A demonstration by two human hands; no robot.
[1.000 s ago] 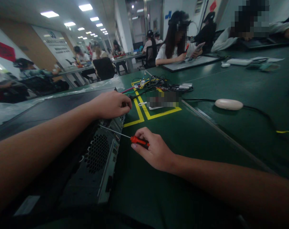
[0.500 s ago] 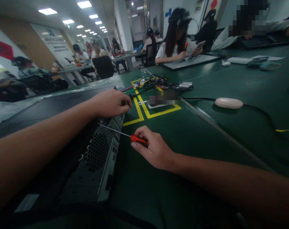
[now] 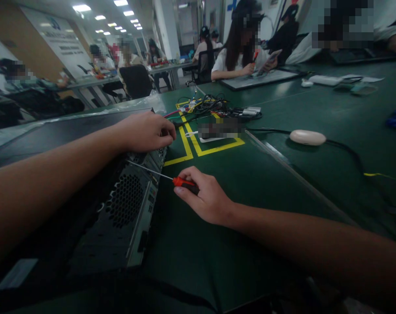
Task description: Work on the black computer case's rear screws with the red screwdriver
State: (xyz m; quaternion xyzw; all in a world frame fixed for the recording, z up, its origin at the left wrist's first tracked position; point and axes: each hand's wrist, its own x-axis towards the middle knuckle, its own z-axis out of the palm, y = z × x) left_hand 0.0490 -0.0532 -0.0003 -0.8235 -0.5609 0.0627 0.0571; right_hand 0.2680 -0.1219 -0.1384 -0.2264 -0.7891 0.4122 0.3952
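A screwdriver with an orange and black handle is in my right hand, the fingers and thumb closed round the handle. Its long thin shaft runs left to the back panel of a black computer case, where the tip meets the panel's upper part below my other wrist. Lying across the upper edge of the case, my left hand has its fingers loosely bent, a gap beside the thumb and nothing visible between them. A honeycomb vent and several ports show on the panel.
Beyond the case lies a tangle of black cables by yellow tape marks. A partly blurred device sits inside them. To the right, a pale oval object joins a black cord. Other people sit across the green table.
The whole view has shifted slightly, so case and hands appear a little further left and higher. My right hand still holds the screwdriver against the panel.
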